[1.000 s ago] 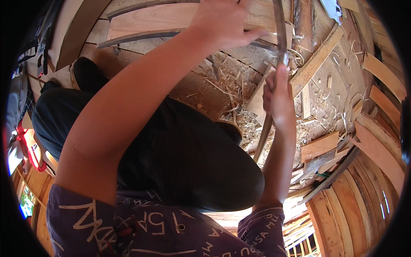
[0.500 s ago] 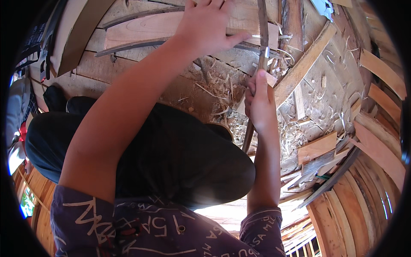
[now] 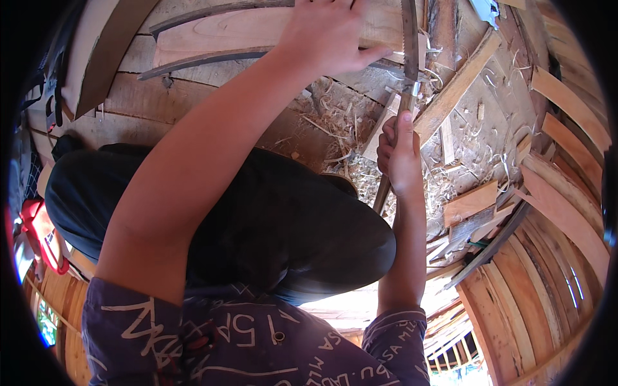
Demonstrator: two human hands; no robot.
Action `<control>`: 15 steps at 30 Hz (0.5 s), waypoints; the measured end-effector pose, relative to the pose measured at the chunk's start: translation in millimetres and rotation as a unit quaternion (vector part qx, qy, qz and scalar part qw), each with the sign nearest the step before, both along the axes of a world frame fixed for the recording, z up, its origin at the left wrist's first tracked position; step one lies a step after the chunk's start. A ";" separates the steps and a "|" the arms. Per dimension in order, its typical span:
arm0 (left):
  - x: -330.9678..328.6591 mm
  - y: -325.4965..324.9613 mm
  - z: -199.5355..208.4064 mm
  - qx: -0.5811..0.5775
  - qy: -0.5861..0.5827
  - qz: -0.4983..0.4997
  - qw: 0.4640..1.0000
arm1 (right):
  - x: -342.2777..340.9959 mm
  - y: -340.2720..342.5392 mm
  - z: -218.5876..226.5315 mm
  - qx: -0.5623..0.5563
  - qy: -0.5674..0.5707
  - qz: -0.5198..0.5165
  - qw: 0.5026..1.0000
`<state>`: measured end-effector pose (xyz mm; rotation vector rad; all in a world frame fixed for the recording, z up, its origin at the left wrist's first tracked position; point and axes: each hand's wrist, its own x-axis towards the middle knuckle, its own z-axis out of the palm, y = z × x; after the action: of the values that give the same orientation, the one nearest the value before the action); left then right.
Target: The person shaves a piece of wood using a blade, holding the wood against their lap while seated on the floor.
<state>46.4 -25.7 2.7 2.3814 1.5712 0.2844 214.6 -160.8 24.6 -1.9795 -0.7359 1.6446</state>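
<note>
My right hand (image 3: 400, 154) is closed around the long wooden handle of a hand saw (image 3: 411, 48). Its narrow toothed blade points away from me, and the blade's far end is cut off by the top of the picture. To its left, my left hand (image 3: 325, 38) lies palm down on a pale board (image 3: 215, 37), thumb stretched toward the blade. Some of its fingertips run out of view. Dark curved edges border the board on both long sides. The blade stands at the board's right end; how deep it sits there I cannot tell.
Curled shavings (image 3: 347, 122) cover the plank floor around the saw. A narrow plank (image 3: 460, 80) slants to the right of the blade. Short offcuts (image 3: 471, 202) and curved boards (image 3: 570, 228) lie farther right. My bent leg (image 3: 290, 225) fills the near middle.
The saw and my right hand have shifted slightly right and toward me. My left hand also sits a little farther right in the picture, still flat; the whole view has shifted somewhat.
</note>
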 end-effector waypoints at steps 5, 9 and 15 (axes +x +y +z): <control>2.6 6.0 1.5 -0.024 -0.013 0.010 1.000 | 14.8 -43.3 7.5 0.008 -0.005 0.025 1.000; 0.5 3.4 -9.9 0.017 0.008 0.009 1.000 | 25.4 -68.3 15.9 0.026 -0.024 0.037 0.999; 3.4 4.5 -8.1 0.023 -0.033 0.003 0.999 | 17.9 -3.4 -7.1 0.041 -0.029 0.052 0.997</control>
<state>49.8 -21.2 -5.4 2.3756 1.5593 0.3991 232.5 -164.2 17.5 -1.9686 -0.9277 1.5927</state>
